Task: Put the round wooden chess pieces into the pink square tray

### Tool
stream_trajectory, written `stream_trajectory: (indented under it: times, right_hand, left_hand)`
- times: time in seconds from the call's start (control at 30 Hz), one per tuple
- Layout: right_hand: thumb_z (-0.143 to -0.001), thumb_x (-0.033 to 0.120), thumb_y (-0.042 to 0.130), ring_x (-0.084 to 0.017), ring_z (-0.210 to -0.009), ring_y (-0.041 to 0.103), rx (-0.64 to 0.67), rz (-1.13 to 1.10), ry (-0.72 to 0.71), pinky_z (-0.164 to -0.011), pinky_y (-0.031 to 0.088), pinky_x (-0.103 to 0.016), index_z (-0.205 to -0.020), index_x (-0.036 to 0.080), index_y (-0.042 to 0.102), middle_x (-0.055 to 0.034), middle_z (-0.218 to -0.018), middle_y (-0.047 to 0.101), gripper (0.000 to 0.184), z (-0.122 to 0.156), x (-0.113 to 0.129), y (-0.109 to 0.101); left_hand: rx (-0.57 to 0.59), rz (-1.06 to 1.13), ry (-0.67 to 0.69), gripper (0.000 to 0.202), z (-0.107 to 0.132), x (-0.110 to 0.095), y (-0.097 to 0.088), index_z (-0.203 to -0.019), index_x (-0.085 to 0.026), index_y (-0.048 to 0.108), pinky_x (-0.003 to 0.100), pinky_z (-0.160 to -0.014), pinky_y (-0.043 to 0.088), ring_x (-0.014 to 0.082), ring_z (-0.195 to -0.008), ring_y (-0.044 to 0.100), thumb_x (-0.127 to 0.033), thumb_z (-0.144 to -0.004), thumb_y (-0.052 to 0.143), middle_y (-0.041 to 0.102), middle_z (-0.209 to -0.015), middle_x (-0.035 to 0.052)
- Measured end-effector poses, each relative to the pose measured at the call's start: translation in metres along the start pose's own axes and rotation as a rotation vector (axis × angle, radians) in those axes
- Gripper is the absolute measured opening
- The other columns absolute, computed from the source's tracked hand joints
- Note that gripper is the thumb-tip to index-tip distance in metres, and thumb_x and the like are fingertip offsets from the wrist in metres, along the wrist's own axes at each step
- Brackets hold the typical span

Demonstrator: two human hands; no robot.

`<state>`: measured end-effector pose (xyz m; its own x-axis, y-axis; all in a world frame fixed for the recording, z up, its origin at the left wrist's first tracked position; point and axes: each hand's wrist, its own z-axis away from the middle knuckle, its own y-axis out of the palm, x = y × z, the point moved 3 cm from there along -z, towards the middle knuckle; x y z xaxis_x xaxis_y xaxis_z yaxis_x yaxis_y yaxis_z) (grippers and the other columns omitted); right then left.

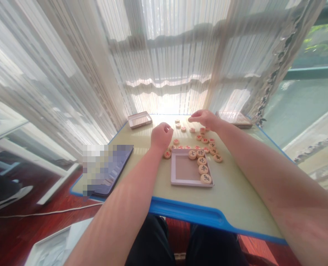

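My left hand [161, 136] is closed above the table, left of the loose pieces; whatever is inside its curled fingers is hidden. At the back, my right hand [205, 119] pinches what looks like a wooden Chinese chess piece [190, 119] at its fingertips, mostly covered. Between and below the hands, several round pieces lie scattered, such as a red-marked piece [192, 130] and a black-marked piece [217, 158]. Nearest me is a shallow box tray [173, 173]. Black-marked pieces line its right side, among them a horse piece [206, 178], with an advisor piece [192, 154] at the top edge.
A second shallow box part [140, 120] stands at the table's back left. Flat boxes or books [234, 119] lie at the back right. A dark tablet-like case [114, 173] rests on the left edge. The table [244, 199] has a blue rim; curtains hang behind.
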<state>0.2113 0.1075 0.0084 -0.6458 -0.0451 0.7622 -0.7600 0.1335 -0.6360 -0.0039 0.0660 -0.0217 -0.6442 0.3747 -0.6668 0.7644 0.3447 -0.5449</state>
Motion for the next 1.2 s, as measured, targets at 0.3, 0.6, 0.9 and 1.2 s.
stream_trajectory:
  times: [0.3, 0.6, 0.9, 1.2]
  right_hand:
    - [-0.074, 0.035, 0.066, -0.017, -0.079, 0.060, -0.145, -0.098, -0.306, -0.070, 0.049, -0.032, -0.093, 0.016, 0.067, -0.0080, -0.092, 0.068, 0.026, 0.097, 0.057, -0.009]
    - [-0.069, 0.035, 0.069, -0.018, -0.075, 0.065, -0.252, -0.401, -0.234, -0.070, 0.050, -0.032, -0.097, 0.016, 0.064, -0.0056, -0.082, 0.071, 0.034, 0.169, 0.051, -0.013]
    - [-0.073, 0.040, 0.063, -0.018, -0.084, 0.064, -0.432, -0.406, -0.160, -0.077, 0.049, -0.032, -0.089, 0.016, 0.066, -0.0068, -0.089, 0.071, 0.029, 0.197, 0.009, 0.004]
    - [-0.074, 0.036, 0.064, -0.017, -0.075, 0.065, -0.242, -0.387, -0.273, -0.072, 0.050, -0.030, -0.082, 0.020, 0.065, -0.0026, -0.079, 0.070, 0.018, 0.207, 0.023, 0.020]
  left_hand:
    - [-0.202, -0.052, 0.404, 0.017, 0.015, -0.034, -0.031, -0.094, -0.018, 0.058, 0.027, -0.063, 0.044, 0.0092, -0.054, 0.045, -0.027, -0.080, 0.054, 0.058, -0.087, 0.0032]
    - [0.030, -0.089, 0.685, 0.018, 0.063, -0.092, -0.044, -0.093, -0.021, 0.063, 0.025, -0.063, 0.043, 0.0133, -0.071, 0.058, -0.029, -0.081, 0.053, 0.066, -0.092, 0.0032]
    - [-0.106, 0.005, 0.382, 0.025, 0.071, -0.048, -0.060, -0.086, -0.018, 0.063, 0.023, -0.063, 0.041, 0.0105, -0.060, 0.050, -0.041, -0.079, 0.056, 0.058, -0.068, 0.0004]
    - [0.164, 0.091, 0.588, 0.027, 0.095, -0.066, -0.036, -0.094, -0.019, 0.066, 0.021, -0.063, 0.044, 0.0077, -0.058, 0.052, -0.041, -0.078, 0.062, 0.066, -0.081, 0.0023]
